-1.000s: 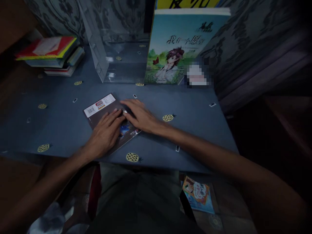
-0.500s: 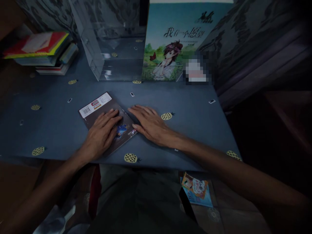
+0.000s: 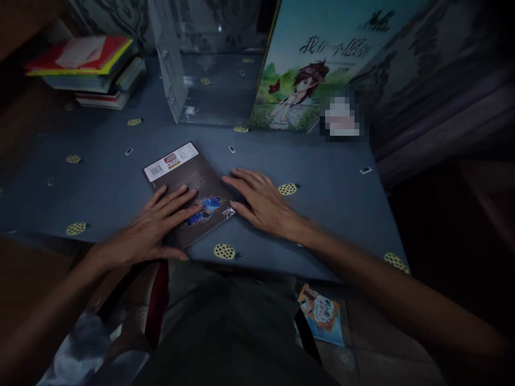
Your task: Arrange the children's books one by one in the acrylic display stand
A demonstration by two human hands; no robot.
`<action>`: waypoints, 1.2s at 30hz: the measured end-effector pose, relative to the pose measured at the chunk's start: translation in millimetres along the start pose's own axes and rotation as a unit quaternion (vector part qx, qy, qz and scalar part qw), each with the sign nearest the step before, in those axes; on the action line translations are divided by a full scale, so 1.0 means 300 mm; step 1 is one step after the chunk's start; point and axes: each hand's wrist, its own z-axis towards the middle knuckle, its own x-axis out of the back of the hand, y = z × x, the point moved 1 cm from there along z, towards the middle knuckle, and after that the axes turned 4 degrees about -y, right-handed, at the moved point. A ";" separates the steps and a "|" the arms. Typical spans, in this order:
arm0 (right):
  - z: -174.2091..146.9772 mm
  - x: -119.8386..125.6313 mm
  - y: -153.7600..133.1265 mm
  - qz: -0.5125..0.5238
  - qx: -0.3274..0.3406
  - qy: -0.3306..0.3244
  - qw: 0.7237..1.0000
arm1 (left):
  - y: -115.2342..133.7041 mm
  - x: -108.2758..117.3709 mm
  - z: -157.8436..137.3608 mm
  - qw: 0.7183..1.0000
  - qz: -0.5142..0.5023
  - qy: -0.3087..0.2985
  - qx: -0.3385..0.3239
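A dark brown book with a white barcode strip and a blue picture lies tilted on the patterned tablecloth, near the table's front edge. My left hand lies over its left side, fingers spread, the thumb toward the near corner. At the book's right edge is my right hand, its fingers stretched out and palm down. The right thumb reaches the book's lower right corner, and the other fingers rest on the cloth beside it.
At the back stands a clear plastic rack, with an upright book with a drawn figure at its right. A stack of books sits at the back left. Below the table's front edge is a colourful packet. A blurred-out item stands back right.
My left hand has slid left and nearer on the book, its fingers spreading and uncovering more of the blue picture. My right hand stays at the right edge. The whole view has shifted slightly.
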 end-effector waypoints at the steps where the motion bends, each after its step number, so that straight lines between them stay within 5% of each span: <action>1: -0.002 0.000 -0.002 -0.008 0.002 0.006 1.000 | 0.005 -0.002 -0.003 1.000 0.005 0.004 0.000; 8: -0.036 -0.022 -0.117 -0.064 0.105 0.071 0.990 | 0.019 -0.016 -0.009 0.999 0.028 0.022 -0.003; 13: -0.057 -0.045 -0.215 -0.019 0.278 -0.025 0.960 | 0.008 -0.034 -0.011 0.999 0.021 0.032 0.001; 17: -0.073 -0.030 -0.193 0.013 0.249 -0.070 0.966 | 0.008 -0.034 -0.009 0.999 0.021 0.037 0.003; 27: -0.079 0.029 -0.116 0.056 0.134 -0.049 0.988 | 0.040 -0.010 -0.015 0.981 0.160 0.087 -0.066; 36: -0.040 0.016 -0.053 0.152 0.111 0.065 0.980 | 0.055 0.059 0.112 0.953 0.097 0.271 -0.098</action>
